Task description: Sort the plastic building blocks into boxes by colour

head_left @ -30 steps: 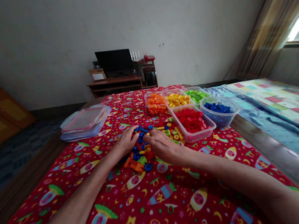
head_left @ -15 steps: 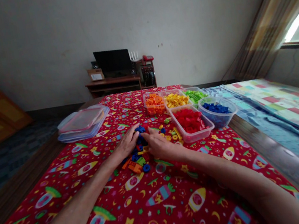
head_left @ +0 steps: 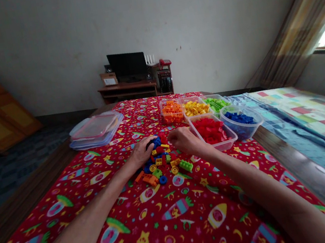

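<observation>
A pile of loose toy building bricks in mixed colours lies on the red patterned cloth. My left hand is at the pile's far left edge, its fingers curled round blue bricks. Just right of the pile, my right hand hovers with fingers bent and closed; whatever they hold is hidden. Beside that hand stands a clear tub of red bricks. Nearer me, a green brick and a yellow wheel-like piece lie at the pile's right side.
Behind the red tub are tubs of orange bricks, yellow bricks and green bricks. A round tub of blue bricks stands to the right. Stacked plastic lids lie at the left. A bed adjoins the table's right side.
My right hand has left the pile and moved right, towards the red tub. More of the pile now shows. My left hand stays by the blue bricks. The view has shifted slightly.
</observation>
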`<state>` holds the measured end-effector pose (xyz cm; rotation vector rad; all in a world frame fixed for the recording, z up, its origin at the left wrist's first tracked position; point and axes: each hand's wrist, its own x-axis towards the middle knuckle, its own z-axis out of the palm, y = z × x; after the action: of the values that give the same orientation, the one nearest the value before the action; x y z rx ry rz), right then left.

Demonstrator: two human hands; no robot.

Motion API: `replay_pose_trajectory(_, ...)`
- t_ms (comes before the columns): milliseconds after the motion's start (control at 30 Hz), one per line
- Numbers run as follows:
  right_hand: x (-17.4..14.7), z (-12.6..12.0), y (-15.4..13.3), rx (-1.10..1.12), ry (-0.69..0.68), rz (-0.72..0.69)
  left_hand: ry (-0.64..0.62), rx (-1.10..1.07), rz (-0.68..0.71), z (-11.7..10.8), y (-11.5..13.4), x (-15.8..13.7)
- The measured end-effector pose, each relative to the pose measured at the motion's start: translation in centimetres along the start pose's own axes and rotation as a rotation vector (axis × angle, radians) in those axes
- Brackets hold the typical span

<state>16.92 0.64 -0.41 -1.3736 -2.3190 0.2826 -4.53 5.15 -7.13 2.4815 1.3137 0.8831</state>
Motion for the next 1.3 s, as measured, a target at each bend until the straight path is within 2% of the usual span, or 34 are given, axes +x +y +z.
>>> replay_pose_trajectory(167, -0.5, 0.5, -0.3, -0.063, -0.168, -0.056, 0.001, 0.006, -0.017, -0.2, 0.1, 0.0)
replay_pose_trajectory(300, -0.8, -0.2, -0.5, -0.233, -0.291, -0.065, 0.042, 0.026, -0.032, -0.1, 0.0, 0.0)
replay_pose_trajectory(367, -0.8, -0.7, -0.3, -0.315, -0.287, -0.027, 0.065, 0.023, -0.037, -0.1, 0.0, 0.0)
replay_pose_trajectory(433, -0.8, -1.0, 0.0, -0.334, -0.226, -0.002, 0.083, 0.017, -0.044, -0.1, -0.1, 0.0)
replay_pose_trajectory(567, -0.8, -0.5, -0.3, -0.166, -0.125, -0.105, 0.093, 0.019, -0.044, 0.0, 0.0, 0.0)
replay_pose_trajectory(700, -0.9, 0.3, -0.3, -0.078, -0.25, -0.238, 0.095, 0.026, -0.036, 0.0, 0.1, 0.0)
replay_pose_trajectory(767, -1.0, 0.0, 0.2, -0.133, -0.262, -0.205, 0.093, 0.027, -0.034, -0.1, 0.1, -0.1)
replay_pose_trajectory(900, -0.9, -1.6, 0.9, -0.187, -0.182, -0.137, 0.078, 0.034, -0.035, -0.1, 0.2, -0.1)
replay_pose_trajectory(967, -1.0, -2.1, 0.3, -0.173, -0.181, -0.161, 0.078, 0.044, -0.036, -0.1, 0.2, -0.1)
replay_pose_trajectory(1133, -1.9, -0.8, -2.6, -0.266, -0.343, -0.233, 0.096, 0.054, -0.024, 0.2, 0.1, -0.1)
replay_pose_trajectory(1233, -2.2, -0.1, -3.2, -0.303, -0.35, -0.26, 0.103, 0.057, -0.015, 0.3, -0.1, 0.0)
replay_pose_trajectory(1300, -2.0, -0.3, -2.7, -0.239, -0.32, -0.251, 0.106, 0.059, -0.016, 0.3, -0.2, 0.0)
